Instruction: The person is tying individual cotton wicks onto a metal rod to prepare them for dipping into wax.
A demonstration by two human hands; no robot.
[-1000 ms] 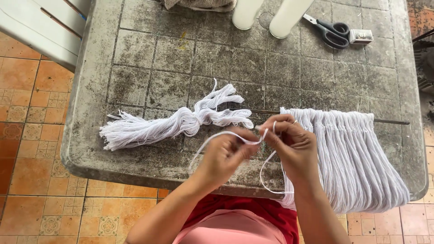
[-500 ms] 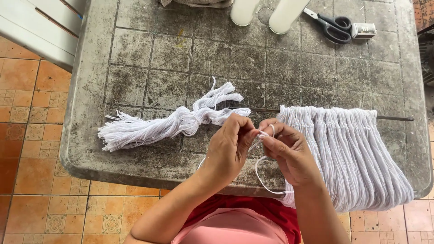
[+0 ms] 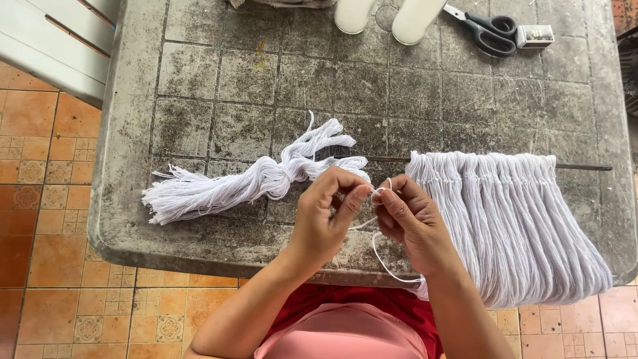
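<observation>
Grimy tiled table [image 3: 199, 80]; on it yarn bundle [image 3: 246, 183], rod-hung yarn fringe [image 3: 518, 213], scissors [image 3: 488, 33], perhaps two candles [image 3: 382, 16].

Hands: two, left hand [image 3: 323, 219] and right hand [image 3: 411, 223]
Loose cord: one [image 3: 380, 256]
Yarn bundle: one [image 3: 246, 183], left
Yarn curtain: one [image 3: 512, 219], right
Rod: one [image 3: 585, 167]
White cylinders: two [image 3: 352, 13] [image 3: 413, 20], far
Scissors: one [image 3: 488, 33]
Small box: one [image 3: 535, 36]

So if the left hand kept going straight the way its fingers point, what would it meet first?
The left hand points right, so it would probably first meet the right hand, already nearly touching at the white cord they pinch.
</observation>
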